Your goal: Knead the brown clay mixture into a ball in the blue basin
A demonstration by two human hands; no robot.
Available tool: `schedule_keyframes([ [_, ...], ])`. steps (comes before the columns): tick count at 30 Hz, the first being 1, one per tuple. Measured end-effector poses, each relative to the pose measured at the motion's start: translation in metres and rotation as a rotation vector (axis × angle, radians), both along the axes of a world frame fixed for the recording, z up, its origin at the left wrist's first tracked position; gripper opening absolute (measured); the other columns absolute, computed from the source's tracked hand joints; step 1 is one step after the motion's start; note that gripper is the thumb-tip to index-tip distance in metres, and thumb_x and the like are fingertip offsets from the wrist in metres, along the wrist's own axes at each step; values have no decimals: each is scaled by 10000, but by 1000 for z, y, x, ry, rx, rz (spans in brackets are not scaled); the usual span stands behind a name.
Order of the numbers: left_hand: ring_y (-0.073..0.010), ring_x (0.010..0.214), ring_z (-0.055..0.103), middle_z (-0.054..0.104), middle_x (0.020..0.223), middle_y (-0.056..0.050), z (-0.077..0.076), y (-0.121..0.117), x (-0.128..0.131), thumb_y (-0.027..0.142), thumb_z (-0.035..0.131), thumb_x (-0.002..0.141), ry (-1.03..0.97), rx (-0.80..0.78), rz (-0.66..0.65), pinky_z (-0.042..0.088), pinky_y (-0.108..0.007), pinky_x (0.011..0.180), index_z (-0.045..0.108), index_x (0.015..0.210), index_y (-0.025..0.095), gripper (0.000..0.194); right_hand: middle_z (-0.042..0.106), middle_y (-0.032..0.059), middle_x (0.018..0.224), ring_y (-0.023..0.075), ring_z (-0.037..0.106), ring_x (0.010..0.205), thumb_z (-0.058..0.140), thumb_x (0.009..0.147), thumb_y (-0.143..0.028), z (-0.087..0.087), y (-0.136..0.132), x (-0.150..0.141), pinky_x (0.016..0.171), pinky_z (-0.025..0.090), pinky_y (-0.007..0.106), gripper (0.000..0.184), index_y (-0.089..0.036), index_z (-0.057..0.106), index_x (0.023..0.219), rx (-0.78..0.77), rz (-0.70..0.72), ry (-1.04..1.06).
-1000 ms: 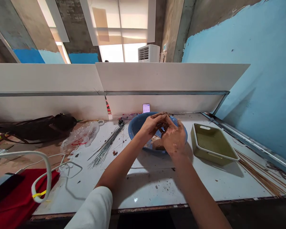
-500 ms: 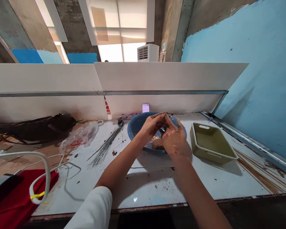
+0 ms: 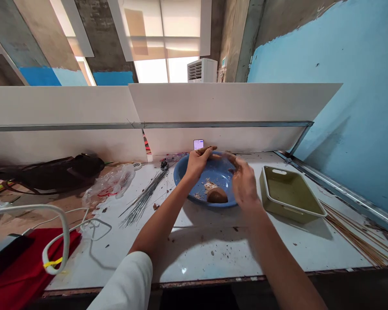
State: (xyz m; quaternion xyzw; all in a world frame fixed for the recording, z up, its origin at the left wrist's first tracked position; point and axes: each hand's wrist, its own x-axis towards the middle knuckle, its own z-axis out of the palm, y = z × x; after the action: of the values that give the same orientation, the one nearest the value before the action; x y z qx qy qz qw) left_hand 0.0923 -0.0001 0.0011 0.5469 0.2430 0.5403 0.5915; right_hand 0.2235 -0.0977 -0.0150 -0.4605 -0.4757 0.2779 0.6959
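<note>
In the head view my left hand (image 3: 198,162) is over the left side of a blue basin (image 3: 181,165), its fingers stretched to the right. Brown, clay-like stuff shows on those fingers; whether it is a smear or a loose piece I cannot tell. My right hand (image 3: 245,183) is at the basin's right rim, apart from the left, with spread fingers smeared by motion. A rounded brown lump, like clay (image 3: 217,196), lies in the front of the basin beside pale crumbs (image 3: 210,185).
A green rectangular tub (image 3: 292,185) stands right of the basin, by thin sticks (image 3: 358,237). On the left lie metal wires (image 3: 145,198), a clear plastic bag (image 3: 111,185), a dark bag (image 3: 67,170) and red cloth (image 3: 48,254). A lit phone (image 3: 198,144) leans against the white panel behind.
My hands, together over the basin before, have moved apart: the left a little left, the right to the right. The brown lump in the basin is now in fuller view.
</note>
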Motion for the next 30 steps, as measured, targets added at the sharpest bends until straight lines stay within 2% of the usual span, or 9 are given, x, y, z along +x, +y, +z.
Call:
schedule_keyframes([
  [2,-267,877,843,865,804,-88,-1,7,-5,509,846,955,82,124,40,623,-370,962,910,1116,153,396,801,117,1505,307,727,1428,513,990,-560,14,8,9,1041,576,414,533,-242,832,1276,23,-32,49],
  [4,-274,871,848,881,857,-95,-3,11,-7,561,848,942,145,190,50,627,-368,925,918,1097,162,434,822,135,1456,307,785,1306,538,1002,-565,32,16,17,1002,599,419,527,-230,843,1271,28,-18,-1],
  [8,-278,876,843,902,995,-104,-8,12,-6,627,868,886,210,254,84,611,-349,833,933,1012,183,467,878,125,1294,311,814,1168,664,992,-570,64,30,28,1051,604,448,470,-221,895,1204,-11,58,-414],
  [11,-284,896,830,900,981,-104,-8,10,-7,672,878,864,261,268,121,605,-347,817,939,970,183,504,902,86,1180,318,814,1151,712,995,-545,75,34,34,1046,591,426,398,-240,929,1127,-69,166,-673],
  [16,-268,824,795,874,864,-76,-5,6,-11,600,890,856,371,279,223,553,-320,727,935,888,176,427,913,66,1061,313,826,1037,763,957,-543,72,40,40,913,587,387,354,-249,946,1033,-141,179,-737],
  [21,-224,710,714,787,714,-60,-7,4,-9,603,922,831,382,264,325,453,-286,619,879,725,164,453,886,85,858,318,807,862,838,879,-533,68,54,42,798,572,406,301,-251,934,832,-140,171,-654],
  [24,-203,680,672,744,674,-59,-7,6,-9,609,975,782,349,228,313,423,-278,596,849,674,161,477,879,94,839,314,799,818,890,852,-565,67,62,45,791,585,419,323,-251,920,785,-119,200,-585],
  [27,-222,747,714,806,763,-78,-6,8,-8,578,998,770,294,184,246,501,-294,678,876,737,173,425,863,109,797,314,796,796,934,816,-593,63,69,48,797,608,429,369,-230,901,758,-121,174,-522],
  [30,-265,895,786,850,868,-95,-4,8,-5,523,968,825,171,108,156,590,-340,869,881,825,184,351,872,133,837,341,820,872,912,826,-663,57,77,48,860,643,464,458,-206,904,803,-72,151,-410],
])
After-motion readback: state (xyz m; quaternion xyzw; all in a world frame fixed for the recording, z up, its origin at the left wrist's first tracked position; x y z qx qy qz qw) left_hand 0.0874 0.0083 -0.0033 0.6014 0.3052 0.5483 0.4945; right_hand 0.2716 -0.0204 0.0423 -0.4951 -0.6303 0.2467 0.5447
